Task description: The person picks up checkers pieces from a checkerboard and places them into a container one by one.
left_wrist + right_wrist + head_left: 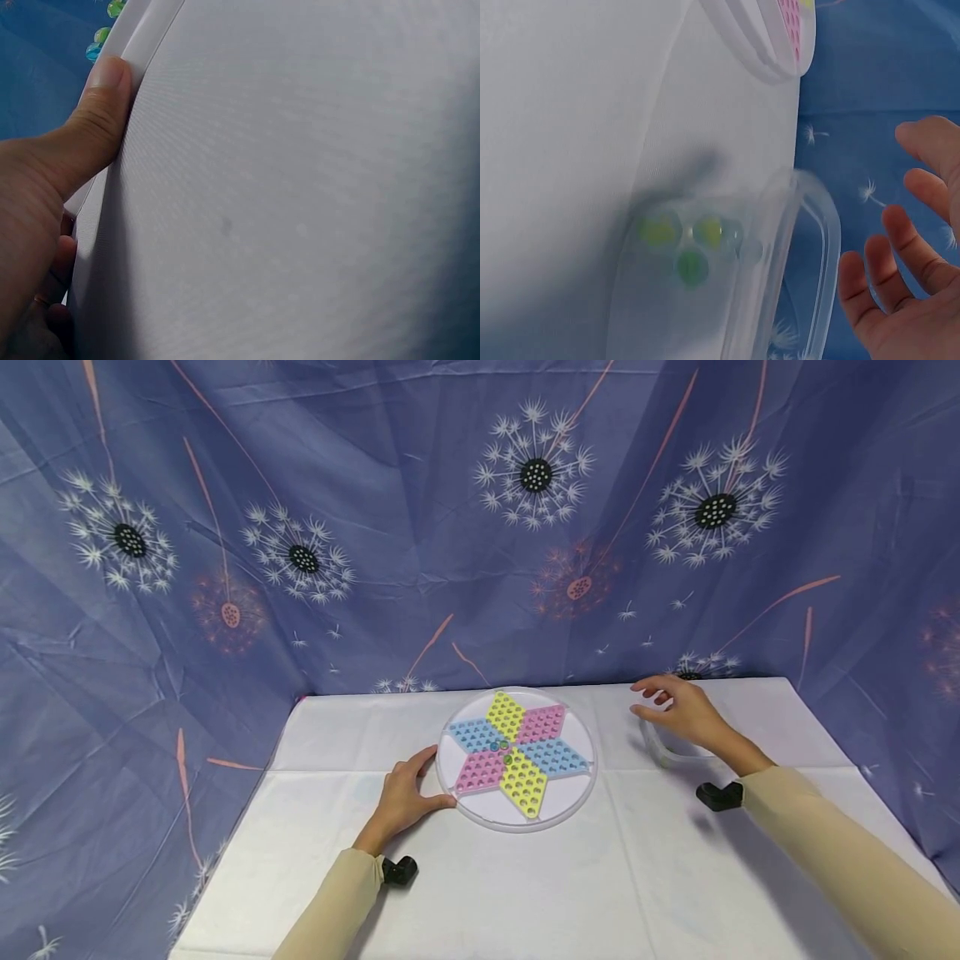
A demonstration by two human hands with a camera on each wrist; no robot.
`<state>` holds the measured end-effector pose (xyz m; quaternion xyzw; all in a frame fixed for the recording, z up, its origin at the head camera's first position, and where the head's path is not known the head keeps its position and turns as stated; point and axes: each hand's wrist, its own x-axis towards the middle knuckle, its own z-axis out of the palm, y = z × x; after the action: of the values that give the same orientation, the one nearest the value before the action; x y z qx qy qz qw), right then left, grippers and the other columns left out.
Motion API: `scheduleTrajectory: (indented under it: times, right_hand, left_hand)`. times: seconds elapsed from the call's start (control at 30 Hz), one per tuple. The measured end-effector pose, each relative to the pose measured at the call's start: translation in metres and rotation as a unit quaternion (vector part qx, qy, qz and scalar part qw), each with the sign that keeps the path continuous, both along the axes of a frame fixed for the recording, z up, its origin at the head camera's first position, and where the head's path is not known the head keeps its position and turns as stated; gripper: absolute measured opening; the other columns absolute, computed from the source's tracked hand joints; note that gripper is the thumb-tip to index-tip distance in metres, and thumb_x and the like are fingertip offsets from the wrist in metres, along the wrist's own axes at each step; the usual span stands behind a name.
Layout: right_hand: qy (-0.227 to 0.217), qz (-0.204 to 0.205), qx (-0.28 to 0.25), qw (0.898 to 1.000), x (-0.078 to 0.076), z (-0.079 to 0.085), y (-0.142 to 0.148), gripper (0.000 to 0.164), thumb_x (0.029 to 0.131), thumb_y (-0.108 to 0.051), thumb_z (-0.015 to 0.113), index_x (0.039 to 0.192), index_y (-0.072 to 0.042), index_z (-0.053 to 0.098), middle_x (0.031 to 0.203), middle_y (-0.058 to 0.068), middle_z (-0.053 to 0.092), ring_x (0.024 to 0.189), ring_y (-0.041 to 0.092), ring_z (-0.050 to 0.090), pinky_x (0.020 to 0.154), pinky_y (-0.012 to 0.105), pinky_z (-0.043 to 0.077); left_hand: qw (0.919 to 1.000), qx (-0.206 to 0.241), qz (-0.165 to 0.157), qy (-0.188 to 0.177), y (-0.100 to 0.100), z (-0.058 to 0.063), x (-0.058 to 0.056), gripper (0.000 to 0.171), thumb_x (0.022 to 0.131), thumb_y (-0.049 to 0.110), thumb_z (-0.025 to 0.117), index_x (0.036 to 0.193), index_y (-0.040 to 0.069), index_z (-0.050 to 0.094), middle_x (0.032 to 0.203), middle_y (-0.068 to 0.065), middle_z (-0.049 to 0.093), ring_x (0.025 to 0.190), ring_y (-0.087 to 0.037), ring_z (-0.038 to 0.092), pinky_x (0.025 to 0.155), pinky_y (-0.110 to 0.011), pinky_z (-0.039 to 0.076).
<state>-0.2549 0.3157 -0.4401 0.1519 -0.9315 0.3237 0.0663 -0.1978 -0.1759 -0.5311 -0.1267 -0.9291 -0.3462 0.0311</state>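
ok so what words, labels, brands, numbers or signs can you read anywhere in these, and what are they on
None: no readable text in any view.
Game board: a coloured star with holes, no legible lettering.
Clear container: no label visible on the part that shows.
Backdrop cloth: dandelion print only.
White tablecloth: no writing visible.
Black wrist devices: too small and dark to tell if they carry a mark.

Narrow gap; board (566, 789), container (663, 756) either side
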Motion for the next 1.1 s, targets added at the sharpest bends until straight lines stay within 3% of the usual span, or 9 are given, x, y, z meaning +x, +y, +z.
scheduleTrajectory:
  times: [0.37, 0.93, 1.1]
  right_hand:
    - [-0.019, 0.036, -0.016, 0.999, -0.008, -0.005, -0.038, 0.034, 0.094, -0.024, 0.077, 0.125, -0.011, 0.07, 0.111, 0.018, 0.064, 0.094, 0.028, 0.063, 0.08, 0.045, 0.054]
    - [-0.003, 0.136, -0.045, 0.99, -0.019, -0.018, -0.11, 0.034, 0.089, -0.013, 0.08, 0.121, -0.004, 0.072, 0.108, 0.018, 0.069, 0.086, 0.023, 0.063, 0.073, 0.039, 0.054]
    - [-0.003, 0.152, -0.051, 0.987, -0.02, -0.021, -0.127, 0.034, 0.088, -0.013, 0.082, 0.12, -0.004, 0.073, 0.102, 0.012, 0.068, 0.085, 0.023, 0.064, 0.071, 0.035, 0.054]
  left_hand:
    - [0.9999, 0.004, 0.004, -0.015, -0.001, 0.002, 0.001, 0.103, 0.068, 0.044, 0.095, 0.154, 0.014, 0.048, 0.105, -0.001, 0.059, 0.093, -0.019, 0.046, 0.089, -0.043, 0.036]
    - [0.9999, 0.001, 0.005, -0.009, 0.0, 0.004, 0.002, 0.102, 0.069, 0.044, 0.095, 0.154, 0.014, 0.048, 0.1, -0.001, 0.059, 0.089, -0.018, 0.045, 0.088, -0.043, 0.035]
    - [0.9999, 0.002, 0.005, -0.016, 0.0, 0.004, 0.001, 0.102, 0.069, 0.045, 0.095, 0.154, 0.014, 0.048, 0.101, 0.0, 0.058, 0.09, -0.019, 0.045, 0.088, -0.043, 0.035]
